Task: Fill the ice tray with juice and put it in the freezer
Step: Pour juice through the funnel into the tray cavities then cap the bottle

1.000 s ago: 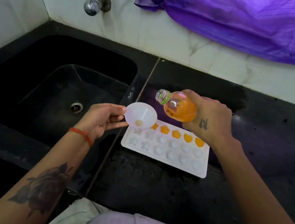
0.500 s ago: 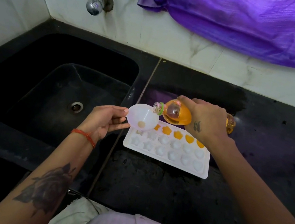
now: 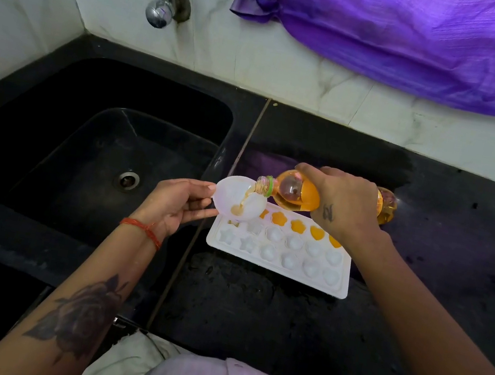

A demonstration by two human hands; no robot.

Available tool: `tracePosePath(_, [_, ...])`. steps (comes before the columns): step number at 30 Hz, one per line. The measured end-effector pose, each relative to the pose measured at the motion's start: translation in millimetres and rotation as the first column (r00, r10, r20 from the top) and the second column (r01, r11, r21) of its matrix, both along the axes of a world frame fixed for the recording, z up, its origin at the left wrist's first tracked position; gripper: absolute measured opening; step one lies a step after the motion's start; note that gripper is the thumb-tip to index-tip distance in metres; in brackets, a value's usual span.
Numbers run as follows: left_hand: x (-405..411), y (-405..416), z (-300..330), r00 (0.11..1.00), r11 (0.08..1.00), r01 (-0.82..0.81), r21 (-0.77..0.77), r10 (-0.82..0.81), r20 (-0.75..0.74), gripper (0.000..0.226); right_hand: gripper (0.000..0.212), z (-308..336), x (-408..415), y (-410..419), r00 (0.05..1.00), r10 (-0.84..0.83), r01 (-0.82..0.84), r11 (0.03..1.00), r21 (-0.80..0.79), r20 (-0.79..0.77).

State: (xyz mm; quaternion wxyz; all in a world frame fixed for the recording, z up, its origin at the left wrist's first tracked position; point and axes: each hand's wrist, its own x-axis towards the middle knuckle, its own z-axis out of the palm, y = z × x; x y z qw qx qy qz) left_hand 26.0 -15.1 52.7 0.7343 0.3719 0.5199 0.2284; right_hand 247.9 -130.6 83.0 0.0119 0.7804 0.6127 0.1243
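Hands: right hand grips tilted juice bottle, left hand pinches funnel | ice tray on bench, back row filled | step: pouring | next: shift funnel to an unfilled cell.

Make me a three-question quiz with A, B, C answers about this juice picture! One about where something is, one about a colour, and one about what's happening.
1. Where does the ice tray lie?
A. in the sink
B. on the black counter
C. on the cloth

2. What colour is the funnel?
A. white
B. red
C. blue

3. What is the bottle doing?
A. standing capped
B. lying empty
C. tipped, pouring juice

Answers: 1 B, the tray sits right of the sink. 2 A, the left hand holds a white funnel. 3 C, the right hand tilts it and juice runs into the funnel.
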Motion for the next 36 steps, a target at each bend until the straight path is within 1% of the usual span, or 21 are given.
tracePosePath(5, [0.2,-1.3,1.7,1.000,1.000,-0.015,0.007,0.015,-0.007,0.012,0.061,1.2,-0.6,-0.6,1.000,-0.004,0.004,1.000,0.010,-0.008])
tracePosePath(10, [-0.3,-2.7,5.2,1.000,0.999,-0.027,0.023,0.027,-0.012,0.011,0.063,7.8,-2.2,-4.1,0.996,-0.032,0.034,0.999,0.026,-0.084])
tracePosePath(13, [-1.4,-2.3,8.3,1.000,0.999,-0.027,0.039,0.027,0.011,0.010,0.064,13.6,-4.1,-8.2,0.990,-0.041,0.047,0.998,0.042,-0.131])
tracePosePath(17, [2.1,-3.6,13.7,0.998,0.999,-0.027,0.045,0.025,0.053,0.008,0.063,20.7,-4.4,-17.2,0.988,-0.042,0.054,0.996,0.077,-0.151])
tracePosePath(22, [11.7,-11.0,14.7,0.997,0.999,0.026,0.035,-0.028,0.072,0.008,0.061,21.1,-0.6,-28.8,0.995,-0.052,0.060,0.994,0.094,-0.083])
tracePosePath(29, [19.0,-15.8,8.0,0.998,0.998,0.064,0.021,-0.064,0.026,0.011,0.059,15.9,2.7,-35.8,0.998,-0.062,0.062,0.996,0.062,-0.002])
tracePosePath(33, [21.3,-16.9,6.2,0.998,0.998,0.062,0.014,-0.062,0.017,0.014,0.060,15.2,5.7,-37.2,0.998,-0.063,0.062,0.998,0.032,0.014])
tracePosePath(36, [22.3,-18.4,6.0,0.998,0.998,0.056,0.009,-0.056,0.018,0.011,0.062,15.8,6.8,-37.8,0.998,-0.062,0.062,0.998,0.018,0.012])
